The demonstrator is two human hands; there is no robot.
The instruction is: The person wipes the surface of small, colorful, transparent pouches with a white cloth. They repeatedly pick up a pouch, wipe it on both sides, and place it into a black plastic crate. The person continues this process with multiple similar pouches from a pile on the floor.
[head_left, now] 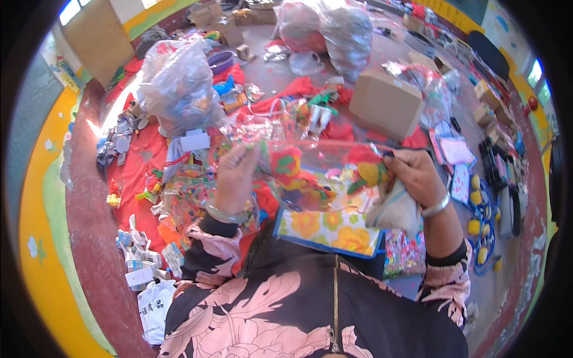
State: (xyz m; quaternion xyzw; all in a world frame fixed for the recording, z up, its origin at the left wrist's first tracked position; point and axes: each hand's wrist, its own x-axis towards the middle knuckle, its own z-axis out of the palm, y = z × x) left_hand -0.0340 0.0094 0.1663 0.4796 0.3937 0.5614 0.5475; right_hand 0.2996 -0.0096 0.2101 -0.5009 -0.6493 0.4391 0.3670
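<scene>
A clear plastic bag (325,173) with red, yellow and green pieces showing in it is stretched between my hands in front of my chest. My left hand (236,179) is closed on its left edge. At its upper right corner, my right hand (415,176) pinches the edge with fingers bent. A whitish cloth (395,213) hangs beneath my right hand; whether that hand grips it too, I cannot tell. Behind and below the bag, near my lap, lies a flower-patterned flat item (325,230) with a blue border. What the coloured pieces are is too blurred to name.
Red cloth (140,173) covers much of the floor, strewn with small packets and toys. A large filled plastic sack (179,86) stands at far left, a cardboard box (387,104) ahead to the right. White small boxes (140,259) lie at left, blue-and-yellow coils (482,221) at right.
</scene>
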